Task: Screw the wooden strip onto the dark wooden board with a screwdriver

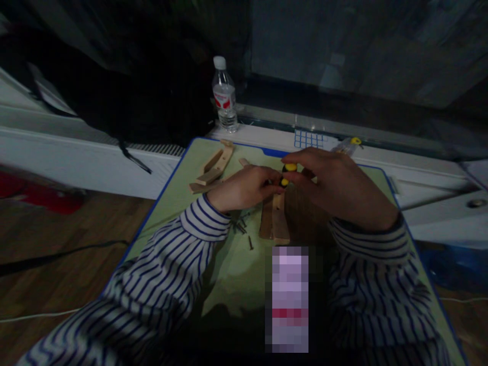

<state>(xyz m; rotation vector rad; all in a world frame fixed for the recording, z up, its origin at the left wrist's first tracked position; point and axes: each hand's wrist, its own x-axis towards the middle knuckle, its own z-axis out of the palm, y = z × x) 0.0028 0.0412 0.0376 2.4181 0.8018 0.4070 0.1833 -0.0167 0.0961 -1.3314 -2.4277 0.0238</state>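
Being pinched in the right hand's (331, 178) fingers, the yellow-and-black tool (291, 166) is held at the wooden piece's (281, 226) twelve-o'clock end; the left hand's (247, 187) hold cannot be told. Loose screws (250, 243) at nine o'clock seem unused.

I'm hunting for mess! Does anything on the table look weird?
The loose screws look messy: scattered near the left cuff, with one screw lying apart. A pixelated patch below the wooden piece hides what's there.
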